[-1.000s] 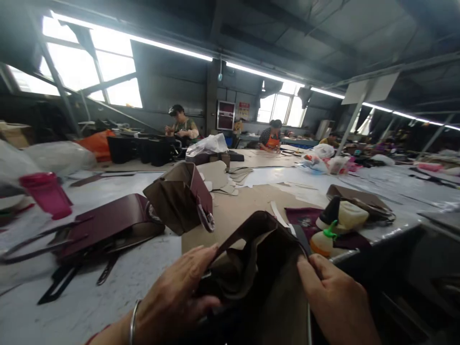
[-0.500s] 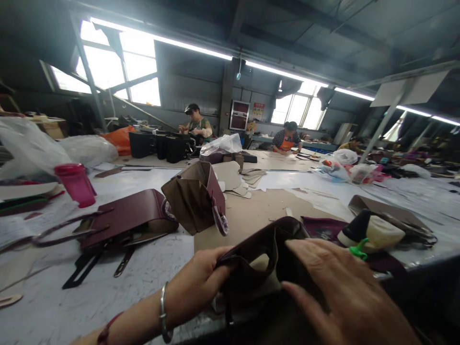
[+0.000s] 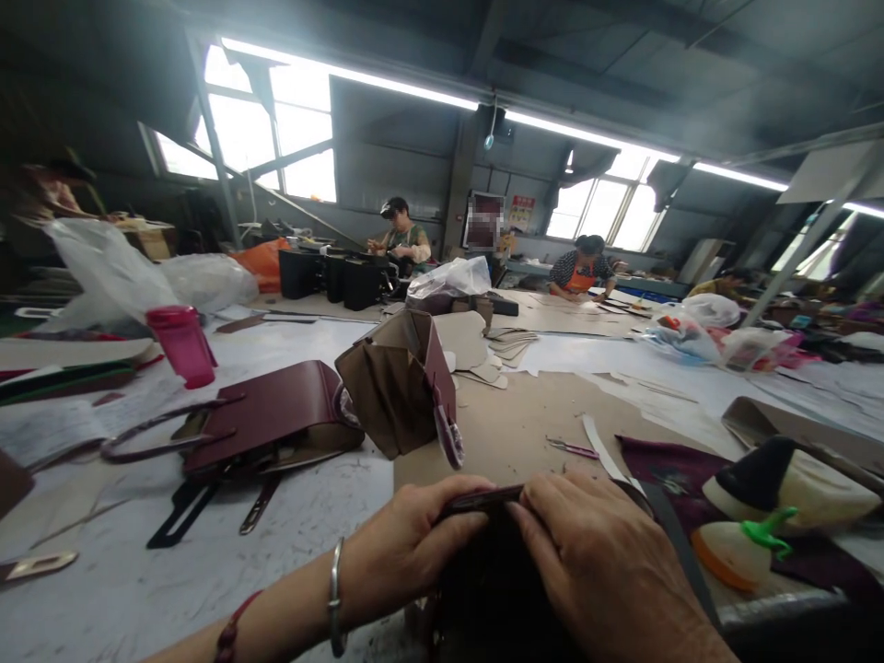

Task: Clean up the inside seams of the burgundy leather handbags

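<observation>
Desk (image 3: pixel 318 506) beyond, dark bag (image 3: pixel 494 589) at lower middle, rim (image 3: pixel 501 497) pinched in left grip (image 3: pixel 407 543) and right grip (image 3: pixel 587 543).
Leave the maroon bag (image 3: pixel 269 405), lying on the desk to the left, well clear. Carry the dark bag's weight without twisting; cannot tell its support below, too dark to make out. Hold the left grip snug as now, fingers over the top and thumb on the near side. Match with the right grip, closed down on the same rim just beside, fingers bunched over it. Press evenly from both sides, no pucker in between; likely quick to crease if pulled askew. Mind the squeeze bottle (image 3: pixel 732 556) to the right, then the small snips (image 3: pixel 578 449) just beyond.
</observation>
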